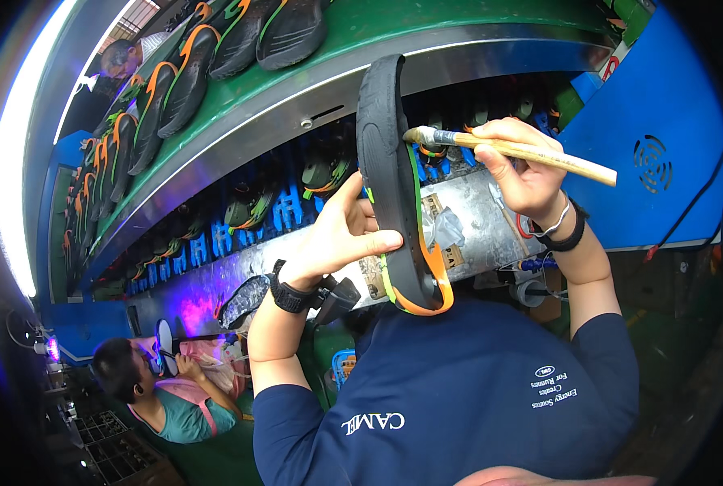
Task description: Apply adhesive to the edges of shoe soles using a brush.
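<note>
Brush (532,153), pinched by the right hand (532,176), could stray past the right edge of the sole (387,162) if the left hand (341,236), clasping it, slips.

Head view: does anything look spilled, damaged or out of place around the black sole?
Nothing looks plainly spilled or damaged. One untidy spot: a crumpled pale scrap on the metal surface, to the right of the black sole, perhaps stray litter.
</note>
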The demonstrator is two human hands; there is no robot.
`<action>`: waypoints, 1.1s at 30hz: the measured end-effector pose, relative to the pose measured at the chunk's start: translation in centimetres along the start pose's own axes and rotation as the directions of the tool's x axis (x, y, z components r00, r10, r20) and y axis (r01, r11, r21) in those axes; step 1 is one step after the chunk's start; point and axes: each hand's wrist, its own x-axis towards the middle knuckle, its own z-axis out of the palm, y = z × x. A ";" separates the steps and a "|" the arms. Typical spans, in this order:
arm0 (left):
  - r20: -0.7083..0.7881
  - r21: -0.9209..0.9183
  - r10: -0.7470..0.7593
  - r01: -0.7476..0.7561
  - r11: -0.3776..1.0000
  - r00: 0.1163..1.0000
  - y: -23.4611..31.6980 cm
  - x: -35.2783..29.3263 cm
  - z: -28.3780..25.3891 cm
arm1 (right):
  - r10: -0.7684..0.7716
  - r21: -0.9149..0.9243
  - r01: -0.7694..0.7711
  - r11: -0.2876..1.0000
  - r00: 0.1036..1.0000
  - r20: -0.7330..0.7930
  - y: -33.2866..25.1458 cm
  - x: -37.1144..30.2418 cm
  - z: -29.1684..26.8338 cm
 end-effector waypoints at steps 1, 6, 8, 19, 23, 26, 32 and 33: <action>-0.007 -0.013 -0.001 0.001 1.000 1.000 0.0 0.1 0.0 | -0.019 -0.022 0.020 1.000 0.999 0.034 -0.2 0.1 0.0; -0.046 0.101 0.015 -0.011 0.995 0.999 0.6 0.5 -0.5 | -0.176 0.010 0.176 0.984 0.976 0.126 -0.6 -1.1 0.4; -0.053 0.077 0.040 -0.036 0.996 0.998 0.8 0.4 -0.2 | -0.090 0.071 0.079 0.994 0.983 0.161 -1.3 -2.2 0.4; -0.086 0.262 0.112 -0.086 0.961 0.990 2.8 0.7 -0.1 | 0.227 0.175 -0.301 0.937 0.910 0.348 -2.7 -7.2 -1.7; -0.041 0.265 0.109 -0.094 0.960 0.993 3.8 1.8 0.4 | 0.404 0.286 -0.469 0.836 0.878 0.258 -2.2 -7.3 -2.5; 0.007 0.257 0.084 -0.083 0.963 0.996 4.1 4.0 0.4 | 0.480 0.400 -0.479 0.781 0.871 0.104 -0.5 -7.8 -3.1; 0.123 0.009 0.030 -0.032 0.999 0.992 5.8 10.0 2.2 | 0.568 0.611 -0.308 0.729 0.770 -0.290 -1.5 -10.5 -9.6; 0.138 -0.118 -0.100 0.117 0.986 0.985 5.5 12.1 1.6 | 0.602 0.590 -0.334 0.735 0.721 -0.343 -1.6 -12.1 -10.5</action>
